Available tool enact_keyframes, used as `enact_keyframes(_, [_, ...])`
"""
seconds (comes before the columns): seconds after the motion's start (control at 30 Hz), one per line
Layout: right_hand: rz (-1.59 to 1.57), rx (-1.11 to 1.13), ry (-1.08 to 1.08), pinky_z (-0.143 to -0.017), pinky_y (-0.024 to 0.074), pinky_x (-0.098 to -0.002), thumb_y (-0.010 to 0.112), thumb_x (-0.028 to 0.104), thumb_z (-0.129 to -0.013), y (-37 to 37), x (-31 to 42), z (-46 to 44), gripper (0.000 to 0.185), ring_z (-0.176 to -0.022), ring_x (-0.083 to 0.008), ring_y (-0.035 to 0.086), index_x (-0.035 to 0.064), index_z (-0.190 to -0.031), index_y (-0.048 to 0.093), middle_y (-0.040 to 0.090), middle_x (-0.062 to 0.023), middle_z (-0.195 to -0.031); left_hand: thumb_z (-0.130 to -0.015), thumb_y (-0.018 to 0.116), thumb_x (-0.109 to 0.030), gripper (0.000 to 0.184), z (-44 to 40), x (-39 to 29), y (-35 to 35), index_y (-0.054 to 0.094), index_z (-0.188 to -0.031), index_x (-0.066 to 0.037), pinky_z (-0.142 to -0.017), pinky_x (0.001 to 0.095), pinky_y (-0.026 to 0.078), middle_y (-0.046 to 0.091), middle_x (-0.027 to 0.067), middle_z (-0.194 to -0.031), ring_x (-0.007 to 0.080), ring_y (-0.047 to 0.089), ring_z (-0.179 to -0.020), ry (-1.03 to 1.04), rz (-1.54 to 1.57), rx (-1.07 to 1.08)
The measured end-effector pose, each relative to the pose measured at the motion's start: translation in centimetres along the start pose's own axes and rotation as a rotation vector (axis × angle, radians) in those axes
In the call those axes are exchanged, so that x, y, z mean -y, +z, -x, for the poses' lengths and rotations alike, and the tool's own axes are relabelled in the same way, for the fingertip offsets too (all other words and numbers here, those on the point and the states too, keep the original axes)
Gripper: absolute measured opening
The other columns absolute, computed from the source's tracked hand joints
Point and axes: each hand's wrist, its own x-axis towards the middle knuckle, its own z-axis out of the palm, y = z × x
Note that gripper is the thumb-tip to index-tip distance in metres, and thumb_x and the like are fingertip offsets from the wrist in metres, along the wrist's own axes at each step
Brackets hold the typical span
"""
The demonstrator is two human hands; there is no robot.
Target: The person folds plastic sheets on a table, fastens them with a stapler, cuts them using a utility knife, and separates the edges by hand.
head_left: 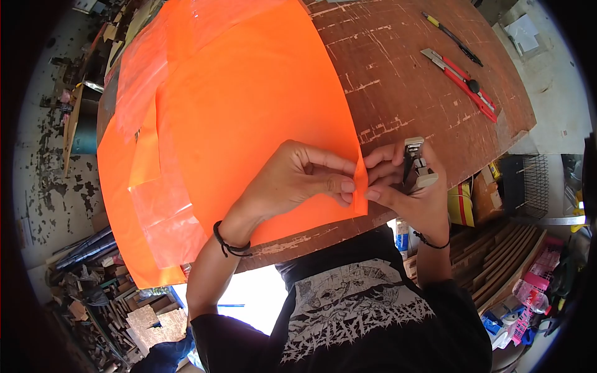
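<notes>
A large orange sheet (261, 93) covers the left part of the brown table, with clear plastic (165, 230) along its left side. My left hand (298, 180) pinches the sheet's right edge near the front corner, where a narrow strip is folded up. At the same fold, the fingertips of my right hand (404, 180) touch the strip from the right. A small stapler (416, 163) rests in the palm of my right hand, held by its curled fingers. What lies under the folded strip is hidden.
On the brown tabletop (398, 74), a red utility knife (463, 84) and a black and yellow pen (451, 37) lie at the upper right. Wood scraps (118, 311) are piled below left. Curved wooden pieces (504, 258) and a wire basket (528, 183) stand at the right.
</notes>
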Motion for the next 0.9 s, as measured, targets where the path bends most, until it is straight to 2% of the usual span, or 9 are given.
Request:
enact_keyframes(0.3, [0.017, 0.018, -0.014, -0.066, 0.0580, -0.0256, 0.084, 0.000, -0.071, 0.5, 0.3, -0.3, 0.046, -0.085, -0.0164, 0.068, 0.0003, -0.099, 0.047, 0.063, -0.0130, -0.099, -0.087, 0.070, -0.006, 0.025, 0.1, 0.0, 0.1, 0.067, -0.109, 0.007, -0.076, 0.0270, 0.057, 0.071, 0.0127, -0.092, 0.0162, 0.069, -0.081, 0.011, -0.039, 0.031])
enact_keyframes(0.4, [0.293, -0.006, -0.138, -0.060, 0.0523, -0.0223, 0.083, 0.007, -0.074, 0.8, 0.6, -0.5, 0.040, -0.075, -0.0098, 0.064, 0.0028, -0.096, 0.049, 0.064, -0.0077, -0.092, -0.090, 0.068, -0.008, 0.025, 0.2, 0.0, 0.3, 0.066, -0.111, 0.006, -0.079, 0.0267, 0.056, 0.070, 0.0113, -0.096, 0.0154, 0.068, -0.085, 0.028, -0.104, 0.031])
enact_keyframes(0.47, [0.525, -0.056, 0.057, -0.057, 0.0468, -0.0213, 0.078, 0.010, -0.080, 1.2, 1.5, -0.4, 0.031, -0.067, -0.0056, 0.057, 0.0053, -0.092, 0.050, 0.063, -0.0039, -0.086, -0.091, 0.065, -0.008, 0.025, 0.2, 0.3, 0.0, 0.065, -0.113, 0.005, -0.081, 0.0261, 0.055, 0.070, 0.0099, -0.100, 0.0139, 0.067, -0.091, 0.063, -0.078, 0.045])
enact_keyframes(0.6, [0.151, -0.148, -0.041, -0.054, 0.0422, -0.0196, 0.070, 0.003, -0.086, 0.7, -1.0, -0.5, 0.026, -0.063, -0.0022, 0.052, 0.0064, -0.091, 0.044, 0.061, -0.0013, -0.082, -0.086, 0.066, -0.001, 0.024, 1.5, -1.4, -0.8, 0.066, -0.110, 0.004, -0.077, 0.0243, 0.054, 0.069, 0.0059, -0.096, 0.0113, 0.067, -0.082, 0.095, -0.120, -0.150])
enact_keyframes(0.7, [0.085, -0.166, -0.023, -0.049, 0.0379, -0.0181, 0.068, 0.001, -0.087, 0.1, -0.6, -0.5, 0.026, -0.059, -0.0007, 0.048, 0.0075, -0.093, 0.044, 0.058, 0.0003, -0.080, -0.083, 0.064, -0.005, 0.030, 6.0, -5.7, -4.4, 0.065, -0.113, 0.001, -0.066, 0.0206, 0.053, 0.067, 0.0013, -0.095, 0.0042, 0.060, -0.077, 0.300, 0.105, -0.347])
enact_keyframes(0.73, [0.091, -0.172, -0.040, -0.042, 0.0333, -0.0182, 0.068, 0.003, -0.088, 0.1, -0.3, -0.5, 0.026, -0.054, -0.0003, 0.044, 0.0085, -0.092, 0.043, 0.053, 0.0020, -0.075, -0.085, 0.061, -0.009, 0.031, 7.8, -6.3, -6.2, 0.063, -0.115, 0.000, -0.067, 0.0239, 0.055, 0.067, 0.0025, -0.096, 0.0071, 0.063, -0.082, 0.448, -0.009, -0.608])
enact_keyframes(0.77, [0.083, -0.165, -0.060, -0.042, 0.0333, -0.0182, 0.068, 0.003, -0.088, -0.1, -0.2, -0.6, 0.026, -0.054, -0.0003, 0.044, 0.0085, -0.092, 0.043, 0.053, 0.0020, -0.075, -0.088, 0.056, -0.013, 0.030, 9.8, -8.2, -7.1, 0.061, -0.116, -0.002, -0.076, 0.0280, 0.056, 0.067, 0.0049, -0.103, 0.0137, 0.065, -0.092, 0.618, 0.090, -0.456])
enact_keyframes(0.83, [-0.006, -0.294, 0.021, -0.038, 0.0300, -0.0188, 0.068, 0.007, -0.089, -0.4, -0.2, -0.7, 0.025, -0.050, -0.0009, 0.040, 0.0094, -0.092, 0.043, 0.048, 0.0036, -0.069, -0.091, 0.051, -0.015, 0.028, 14.4, -10.7, -8.8, 0.061, -0.115, -0.004, -0.086, 0.0332, 0.054, 0.065, 0.0068, -0.113, 0.0199, 0.064, -0.100, 0.882, 0.319, -0.656])
enact_keyframes(0.9, [-0.026, -0.360, -0.039, -0.038, 0.0305, -0.0185, 0.068, 0.010, -0.090, -0.8, -0.3, -0.9, 0.024, -0.051, -0.0007, 0.040, 0.0105, -0.092, 0.044, 0.046, 0.0047, -0.068, -0.092, 0.048, -0.012, 0.027, 20.5, -11.9, -12.3, 0.060, -0.116, -0.007, -0.091, 0.0360, 0.050, 0.063, 0.0085, -0.119, 0.0224, 0.061, -0.105, 1.067, 0.424, -0.599])
